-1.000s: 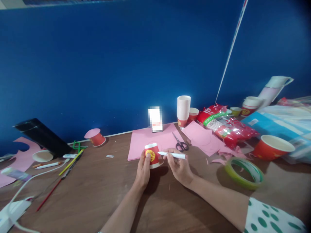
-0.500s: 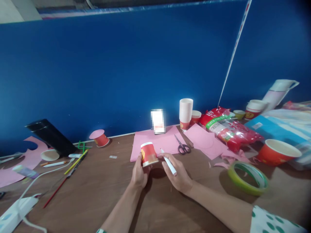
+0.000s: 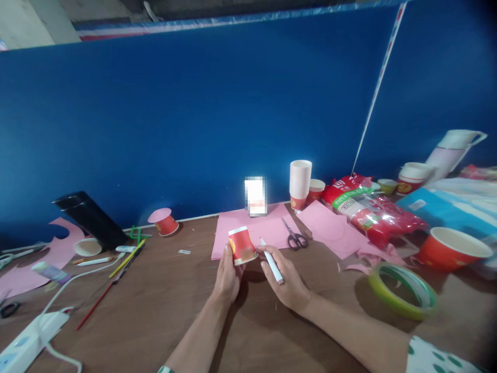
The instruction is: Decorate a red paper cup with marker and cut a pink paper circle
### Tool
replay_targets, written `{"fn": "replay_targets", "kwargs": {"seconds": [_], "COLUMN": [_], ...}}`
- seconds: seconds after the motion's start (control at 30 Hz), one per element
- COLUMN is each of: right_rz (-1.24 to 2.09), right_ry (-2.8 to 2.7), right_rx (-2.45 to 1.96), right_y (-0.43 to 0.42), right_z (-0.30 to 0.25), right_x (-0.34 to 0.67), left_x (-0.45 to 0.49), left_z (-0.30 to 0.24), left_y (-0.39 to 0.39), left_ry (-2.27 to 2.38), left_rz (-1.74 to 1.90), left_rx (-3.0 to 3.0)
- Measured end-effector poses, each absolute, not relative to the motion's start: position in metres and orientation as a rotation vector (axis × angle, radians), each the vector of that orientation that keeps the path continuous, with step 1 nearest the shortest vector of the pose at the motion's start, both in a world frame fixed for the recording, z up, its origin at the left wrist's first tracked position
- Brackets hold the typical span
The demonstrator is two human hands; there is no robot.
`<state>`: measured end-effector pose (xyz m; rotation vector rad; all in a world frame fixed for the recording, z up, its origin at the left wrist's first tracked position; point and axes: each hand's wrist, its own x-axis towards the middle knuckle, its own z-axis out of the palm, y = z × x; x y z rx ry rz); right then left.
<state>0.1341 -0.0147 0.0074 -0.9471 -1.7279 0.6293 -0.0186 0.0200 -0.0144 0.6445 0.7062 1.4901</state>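
A small red paper cup [image 3: 241, 245] stands upside down at the near edge of a pink paper sheet [image 3: 256, 230]. My left hand [image 3: 229, 275] is closed round its left side and holds it. My right hand [image 3: 288, 280] grips a white marker [image 3: 271, 263], its tip pointing up and left toward the cup's right side. Black-handled scissors [image 3: 294, 238] lie on the pink sheet just right of the cup.
On the brown table [image 3: 155, 321]: a stack of white cups [image 3: 300, 183], a red pack of cups [image 3: 365, 208], a green tape roll [image 3: 403, 289], a red bowl [image 3: 452, 248], another upturned cup [image 3: 164, 221], pencils [image 3: 123, 260], a power strip [image 3: 23, 342]. A blue wall stands behind.
My left hand has turned the cup, so its yellow emblem has swung leftward. The marker has gone from lying level to pointing up at the cup. The camera tilted up slightly.
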Motion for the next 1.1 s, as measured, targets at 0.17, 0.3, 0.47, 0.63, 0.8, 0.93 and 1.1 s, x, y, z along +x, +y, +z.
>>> {"fn": "replay_targets", "kwargs": {"seconds": [0.17, 0.3, 0.47, 0.63, 0.8, 0.93, 1.1], "right_rz": [0.602, 0.587, 0.559, 0.495, 0.500, 0.538, 0.579], "right_ry": [-1.702, -1.685, -1.667, -1.673, -1.636, -1.633, -1.624], "right_rx": [-0.982, -1.004, -0.995, -0.961, -0.951, -0.929, -0.902], "right_y": [-0.011, -0.009, -0.008, -0.006, -0.005, -0.006, -0.006], "right_z": [0.005, 0.004, 0.001, -0.004, -0.007, -0.006, -0.004], "right_x": [0.134, 0.133, 0.133, 0.133, 0.132, 0.133, 0.135], "left_x": [-0.020, -0.020, -0.019, -0.016, -0.016, -0.014, -0.009], "left_z": [-0.018, -0.024, -0.025, -0.023, -0.017, -0.007, 0.005], "left_y": [0.021, 0.023, 0.024, 0.023, 0.015, 0.008, 0.001], "left_ry": [0.702, 0.699, 0.723, 0.704, 0.731, 0.862, 0.981], "left_rz": [1.504, 1.514, 1.519, 1.509, 1.468, 1.448, 1.399], "left_rx": [0.718, 0.786, 0.844, 0.863, 0.935, 1.108, 1.179]}}
